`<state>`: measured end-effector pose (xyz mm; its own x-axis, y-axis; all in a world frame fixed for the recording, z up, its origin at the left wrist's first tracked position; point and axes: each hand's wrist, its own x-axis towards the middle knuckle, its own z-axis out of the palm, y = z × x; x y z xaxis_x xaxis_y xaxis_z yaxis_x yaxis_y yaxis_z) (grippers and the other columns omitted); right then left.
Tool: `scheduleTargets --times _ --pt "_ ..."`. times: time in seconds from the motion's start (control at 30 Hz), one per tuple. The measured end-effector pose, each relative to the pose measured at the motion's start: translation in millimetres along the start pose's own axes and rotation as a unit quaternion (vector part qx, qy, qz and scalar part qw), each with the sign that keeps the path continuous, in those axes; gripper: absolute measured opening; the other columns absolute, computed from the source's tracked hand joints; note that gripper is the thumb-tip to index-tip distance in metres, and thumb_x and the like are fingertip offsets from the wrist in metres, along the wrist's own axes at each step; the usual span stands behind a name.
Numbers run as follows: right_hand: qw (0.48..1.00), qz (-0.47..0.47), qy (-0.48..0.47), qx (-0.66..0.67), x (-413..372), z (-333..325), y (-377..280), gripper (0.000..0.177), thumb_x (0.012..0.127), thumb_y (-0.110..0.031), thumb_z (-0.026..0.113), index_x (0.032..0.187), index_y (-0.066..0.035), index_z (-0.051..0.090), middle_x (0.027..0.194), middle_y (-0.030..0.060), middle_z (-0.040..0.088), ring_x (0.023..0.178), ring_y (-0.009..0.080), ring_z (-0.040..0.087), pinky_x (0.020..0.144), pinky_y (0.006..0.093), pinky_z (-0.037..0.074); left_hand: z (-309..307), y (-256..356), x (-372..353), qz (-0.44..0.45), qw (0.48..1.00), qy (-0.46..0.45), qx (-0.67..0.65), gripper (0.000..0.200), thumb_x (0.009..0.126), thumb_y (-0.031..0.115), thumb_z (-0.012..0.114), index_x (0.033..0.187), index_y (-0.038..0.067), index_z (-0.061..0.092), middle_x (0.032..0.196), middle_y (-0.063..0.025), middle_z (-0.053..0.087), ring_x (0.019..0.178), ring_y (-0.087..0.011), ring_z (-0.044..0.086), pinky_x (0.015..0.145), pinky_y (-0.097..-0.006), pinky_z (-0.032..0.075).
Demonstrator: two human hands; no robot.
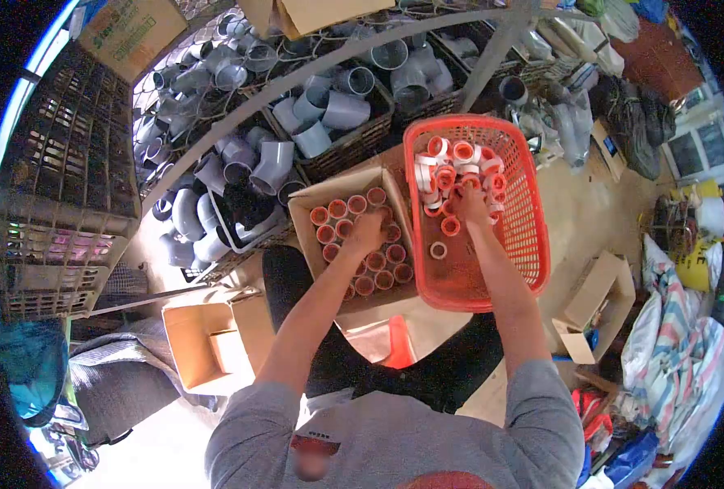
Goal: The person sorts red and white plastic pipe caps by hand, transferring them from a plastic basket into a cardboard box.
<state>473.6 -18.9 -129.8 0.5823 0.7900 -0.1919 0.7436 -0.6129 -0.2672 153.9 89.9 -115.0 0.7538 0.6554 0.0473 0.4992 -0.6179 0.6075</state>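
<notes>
A cardboard box (306,213) stands in front of me with rows of upright white fittings with red insides. My left hand (368,231) reaches into it, over the fittings near the middle; its fingertips are hidden among them. Right of the box is a red plastic basket (533,204) with a loose pile of white and red fittings (463,152). My right hand (471,201) is in this basket, its fingers curled at the pile's lower part. A single white ring fitting (438,250) lies lower down on the basket floor.
Crates of grey pipe elbows (273,165) fill the area beyond the box. An open cardboard box (191,346) stands at the lower left, another (612,297) at the right. Stacked dark crates (60,155) rise at far left; striped sacks (664,342) lie far right.
</notes>
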Motion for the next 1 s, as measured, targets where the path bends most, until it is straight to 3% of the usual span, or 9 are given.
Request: scheduleTargets --times 0.03,0.1,0.27,0.47,0.57,0.67,0.83,0.9,1.0 --pt "1.0 -0.002 0.003 -0.002 -6 -9 -8 0.058 0.097 -0.051 0.061 0.145 -0.02 0.05 0.128 0.0264 0.061 0.103 0.0457 0.069 0.104 0.0616 0.045 -1 7 4 0.001 0.999 -0.031 0.029 0.036 0.078 0.008 0.073 0.113 0.005 0.067 0.1 -0.0247 0.073 0.098 -0.0458 0.07 0.084 -0.0533 0.058" --pt "0.998 0.018 0.066 -0.016 -21 -19 -28 0.063 0.089 -0.016 0.069 0.146 -0.012 0.042 0.107 0.0241 0.071 0.097 0.0452 0.071 0.076 0.057 0.057 5 10 9 -0.039 0.996 -0.071 0.039 0.034 0.077 0.006 0.071 0.111 0.006 0.069 0.101 -0.0259 0.072 0.099 -0.0443 0.071 0.085 -0.053 0.059" --pt "0.995 0.036 0.046 -0.079 -21 -17 -27 0.076 0.089 -0.018 0.069 0.155 -0.014 0.031 0.103 0.0216 0.072 0.092 0.0404 0.073 0.067 0.0538 0.059 38 -21 12 -0.052 0.98 -0.165 0.102 0.032 0.079 0.002 0.066 0.11 0.006 0.073 0.101 -0.0252 0.073 0.102 -0.0422 0.072 0.087 -0.0522 0.06" --pt "0.964 -0.044 0.262 -0.023 3 8 15 0.041 0.085 -0.025 0.077 0.123 -0.013 0.067 0.093 0.0139 0.075 0.088 0.0395 0.073 0.071 0.0508 0.058 -1 0 -3 -0.02 0.997 -0.046 0.056 0.022 0.084 0.012 0.071 0.104 0.003 0.074 0.105 -0.0223 0.073 0.098 -0.0386 0.071 0.086 -0.0461 0.06" --pt "0.964 -0.021 0.215 0.157 -22 -51 -17 0.02 0.083 -0.025 0.079 0.096 -0.01 0.076 0.082 0.0099 0.072 0.076 0.0307 0.072 0.067 0.0451 0.056 -44 24 -9 -0.053 0.993 0.037 -0.101 0.024 0.089 0.016 0.074 0.109 0.003 0.073 0.108 -0.0198 0.071 0.092 -0.033 0.071 0.082 -0.0383 0.06" --pt "0.864 0.026 -0.087 0.496 3 -64 -4 0.026 0.086 -0.024 0.078 0.104 -0.005 0.079 0.073 -0.0033 0.062 0.065 0.0087 0.056 0.056 0.0277 0.046 -73 41 -13 -0.055 0.962 0.077 -0.255 0.028 0.093 0.013 0.075 0.12 0.005 0.071 0.115 -0.0156 0.07 0.092 -0.0224 0.07 0.079 -0.032 0.058" --pt "0.868 -0.083 -0.17 0.459 -66 -164 -109 0.03 0.087 -0.022 0.078 0.108 -0.002 0.078 0.081 -0.001 0.069 0.068 0.008 0.06 0.057 0.0251 0.047 -120 102 -10 -0.002 0.871 0.055 -0.488 0.048 0.092 0.01 0.08 0.137 0.007 0.063 0.118 -0.0053 0.069 0.103 -0.0125 0.066 0.08 -0.0275 0.057" --pt "0.887 -0.176 -0.169 0.392 -78 -160 -133 0.031 0.089 -0.019 0.075 0.113 0.0 0.077 0.094 0.0063 0.077 0.076 0.0113 0.067 0.064 0.0276 0.053 -124 111 -4 -0.004 0.832 -0.012 -0.554 0.053 0.093 0.003 0.077 0.142 0.001 0.057 0.131 -0.0091 0.066 0.119 -0.0207 0.066 0.099 -0.034 0.056" --pt "0.877 -0.249 -0.138 0.386 -72 -128 -138 0.036 0.089 -0.021 0.075 0.118 0.001 0.076 0.1 0.0089 0.079 0.084 0.0143 0.071 0.074 0.0313 0.056 -115 98 -3 -0.02 0.84 -0.042 -0.541 0.058 0.091 0.003 0.078 0.145 0.005 0.057 0.127 -0.0071 0.066 0.112 -0.0186 0.067 0.095 -0.0334 0.058"
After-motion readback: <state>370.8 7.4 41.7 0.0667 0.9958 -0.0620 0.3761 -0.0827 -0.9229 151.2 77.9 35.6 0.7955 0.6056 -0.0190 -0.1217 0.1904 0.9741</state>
